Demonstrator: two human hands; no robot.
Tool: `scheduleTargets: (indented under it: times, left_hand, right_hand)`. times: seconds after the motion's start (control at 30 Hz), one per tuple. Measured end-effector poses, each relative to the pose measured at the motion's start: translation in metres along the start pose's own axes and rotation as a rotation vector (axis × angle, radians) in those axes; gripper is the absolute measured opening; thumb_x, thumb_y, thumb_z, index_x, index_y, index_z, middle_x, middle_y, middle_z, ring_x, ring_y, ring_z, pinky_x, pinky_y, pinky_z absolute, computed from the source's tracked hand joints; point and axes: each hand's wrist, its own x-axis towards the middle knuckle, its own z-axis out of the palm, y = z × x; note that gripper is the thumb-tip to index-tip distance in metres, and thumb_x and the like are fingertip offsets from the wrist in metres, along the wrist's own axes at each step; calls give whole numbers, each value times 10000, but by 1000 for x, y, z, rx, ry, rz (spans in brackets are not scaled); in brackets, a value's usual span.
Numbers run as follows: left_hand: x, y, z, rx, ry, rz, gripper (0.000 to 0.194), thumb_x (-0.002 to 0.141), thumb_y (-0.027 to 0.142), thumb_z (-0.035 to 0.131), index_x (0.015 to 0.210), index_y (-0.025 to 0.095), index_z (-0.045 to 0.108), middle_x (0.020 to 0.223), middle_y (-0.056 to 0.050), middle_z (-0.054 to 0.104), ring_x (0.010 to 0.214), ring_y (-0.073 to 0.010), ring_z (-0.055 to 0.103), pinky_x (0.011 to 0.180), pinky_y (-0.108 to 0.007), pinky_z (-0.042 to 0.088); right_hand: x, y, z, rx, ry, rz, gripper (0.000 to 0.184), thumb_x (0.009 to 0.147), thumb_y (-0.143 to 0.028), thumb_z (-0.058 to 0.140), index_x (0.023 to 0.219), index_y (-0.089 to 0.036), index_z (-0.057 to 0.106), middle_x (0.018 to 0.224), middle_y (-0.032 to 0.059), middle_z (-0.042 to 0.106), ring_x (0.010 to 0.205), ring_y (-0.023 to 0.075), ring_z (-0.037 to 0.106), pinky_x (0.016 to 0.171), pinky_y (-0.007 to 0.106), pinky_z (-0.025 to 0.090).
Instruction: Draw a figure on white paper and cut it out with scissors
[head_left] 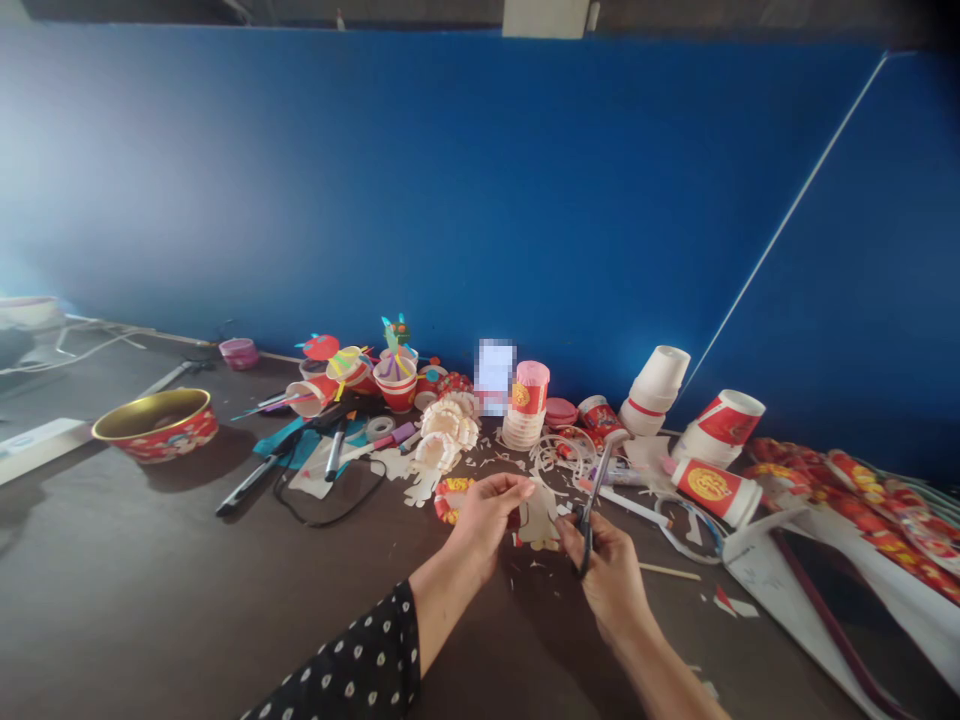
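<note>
My left hand (487, 515) is closed in a pinch above the table, thumb and fingertips together. A bit of dark red shows under its fingers, but what they hold is mostly hidden. Just left of that hand is a red and yellow scalloped paper piece (453, 498); I cannot tell whether it lies on the table or joins what I pinch. My right hand (611, 575) grips scissors (600, 475) by their black handles, blades pointing up and away. Between the hands, pale paper cutouts (538, 515) and small scraps lie on the dark table.
Behind my hands stand white cut cup pieces (442, 430), a stack with a red cup (529, 400) and a phone-like screen (495, 378). Paper cups (709, 490) and a dark phone (847, 620) are right. A red and gold bowl (157, 430) and cutter knife (251, 485) are left.
</note>
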Motion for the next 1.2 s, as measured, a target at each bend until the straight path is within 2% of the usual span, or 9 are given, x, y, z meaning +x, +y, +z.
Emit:
scheduleTargets:
  times: [0.17, 0.3, 0.5, 0.6, 0.73, 0.93, 1.07, 1.2]
  left_hand:
    - [-1, 2, 1, -10, 8, -12, 245, 530, 338, 710, 580, 144, 570, 426, 59, 438, 372, -48, 340, 414, -200, 229]
    - [-1, 0, 1, -1, 14, -6, 285, 531, 392, 709, 586, 148, 573, 445, 50, 468, 386, -54, 355, 431, -204, 258]
    - [1, -1, 0, -10, 9, -15, 378, 562, 497, 675, 649, 140, 588, 504, 20, 519, 430, -74, 419, 474, -218, 309]
    - [-1, 0, 1, 31, -36, 12, 336, 567, 451, 692, 592, 141, 567, 449, 44, 466, 400, -56, 371, 439, -202, 264]
    - [-4, 1, 4, 56, 7, 3, 273, 515, 345, 740, 566, 133, 576, 468, 38, 491, 418, -51, 391, 452, -191, 284]
    - [-3, 1, 4, 34, 5, 4, 273, 533, 370, 724, 552, 133, 589, 441, 51, 453, 398, -46, 369, 432, -192, 288]
    - [-3, 0, 2, 37, -28, -28, 300, 540, 408, 716, 567, 134, 597, 445, 44, 460, 400, -57, 386, 424, -199, 306]
    - [-2, -2, 1, 44, -53, -48, 281, 505, 364, 743, 561, 132, 594, 491, 19, 511, 427, -69, 430, 431, -201, 323]
  right_hand:
    - [1, 0, 0, -9, -6, -3, 246, 632, -346, 684, 559, -160, 541, 490, -42, 461, 479, 109, 380, 465, 222, 317]
    - [1, -1, 0, -4, 1, -4, 234, 615, -337, 695, 565, -162, 547, 485, -43, 459, 479, 112, 378, 462, 222, 310]
    - [1, 3, -1, 18, 15, -18, 223, 667, -357, 656, 606, -160, 571, 493, -35, 484, 488, 121, 403, 488, 238, 322]
    - [2, 4, -2, 26, 17, -18, 211, 681, -346, 652, 619, -158, 578, 493, -37, 488, 485, 120, 409, 490, 238, 327]
    - [2, 4, -3, 42, 19, -14, 209, 692, -360, 646, 661, -158, 603, 504, -32, 513, 495, 131, 441, 505, 244, 352]
    - [0, 5, -2, 115, 10, 0, 209, 705, -362, 638, 703, -154, 618, 538, -20, 529, 506, 133, 447, 508, 247, 364]
    - [1, 6, -2, 109, 71, -11, 208, 686, -354, 656, 684, -152, 608, 538, -23, 520, 513, 129, 436, 505, 242, 352]
    - [3, 5, -3, 107, 114, -5, 233, 678, -370, 660, 694, -142, 612, 523, -27, 505, 482, 115, 408, 472, 234, 325]
